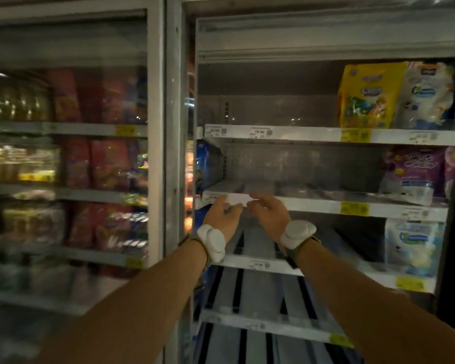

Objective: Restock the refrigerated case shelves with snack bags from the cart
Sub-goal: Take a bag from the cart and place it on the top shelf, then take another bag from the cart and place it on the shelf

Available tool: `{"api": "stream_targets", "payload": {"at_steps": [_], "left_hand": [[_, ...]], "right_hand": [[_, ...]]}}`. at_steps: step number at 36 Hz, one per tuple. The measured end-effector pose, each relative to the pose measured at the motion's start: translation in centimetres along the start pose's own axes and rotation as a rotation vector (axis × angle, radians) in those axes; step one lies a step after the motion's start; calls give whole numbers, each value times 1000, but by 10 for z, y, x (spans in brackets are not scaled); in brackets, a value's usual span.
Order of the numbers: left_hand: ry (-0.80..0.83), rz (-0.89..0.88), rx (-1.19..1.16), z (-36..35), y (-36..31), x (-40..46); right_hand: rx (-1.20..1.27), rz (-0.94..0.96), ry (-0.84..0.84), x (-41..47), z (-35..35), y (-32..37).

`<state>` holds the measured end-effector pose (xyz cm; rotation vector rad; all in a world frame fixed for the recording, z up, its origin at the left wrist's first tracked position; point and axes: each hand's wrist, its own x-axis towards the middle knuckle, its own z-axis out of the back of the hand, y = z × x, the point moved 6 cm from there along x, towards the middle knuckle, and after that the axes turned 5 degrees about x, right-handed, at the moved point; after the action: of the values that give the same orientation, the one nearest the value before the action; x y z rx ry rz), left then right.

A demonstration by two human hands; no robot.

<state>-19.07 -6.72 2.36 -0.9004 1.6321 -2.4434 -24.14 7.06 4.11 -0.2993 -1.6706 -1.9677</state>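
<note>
Both hands are held at the front edge of the second shelf (286, 203), the left hand (222, 215) and the right hand (269, 212) empty, fingers loosely spread (apparently to straighten the edge strip). No snack bag is carried; the cart is not seen. A yellow bag (368, 95) is stood at the upper shelf's right end, a purple bag (413, 172) below it. The closed glass door (69, 153) is left alongside, nothing blocking the reach.

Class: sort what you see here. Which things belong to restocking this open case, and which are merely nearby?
Job:
left hand
right hand
second shelf
yellow bag
purple bag

Nearby:
closed door
red bags
</note>
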Motion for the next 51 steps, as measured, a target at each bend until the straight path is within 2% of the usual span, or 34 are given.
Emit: {"api": "stream_targets", "payload": {"at_steps": [7,12,19,23,26,32,36,41,44,47,49,51], "left_hand": [[-56,103,-37,36,59,-56],[-93,99,-23,67,90,-90],[-193,251,-53,129,166,-130],[-215,319,-72,154,196,-143],[-264,396,-136,180,224,-159],[-315,494,-107,244,275,-193],[-311,475,-93,275,302,-212],[-339,573,-53,321,345,-257],[-396,556,17,345,350,-279],[-446,698,13,374,384,-316],[-432,739,102,386,396,-330],[-452,753,85,394,402,-348]], "right_hand": [[216,-98,123,-47,-79,-33],[327,-172,140,-72,-127,-52],[407,-238,161,-115,-206,-67],[560,-259,25,-135,-218,-67],[507,-225,4,-150,-236,-73],[465,-278,121,-189,-306,-82],[385,-334,210,-206,-345,-91],[371,-390,363,-243,-401,-95],[302,-383,460,-258,-429,-108],[216,-357,590,-285,-473,-131],[160,-323,647,-298,-487,-137],[151,-332,672,-310,-500,-141]]}}
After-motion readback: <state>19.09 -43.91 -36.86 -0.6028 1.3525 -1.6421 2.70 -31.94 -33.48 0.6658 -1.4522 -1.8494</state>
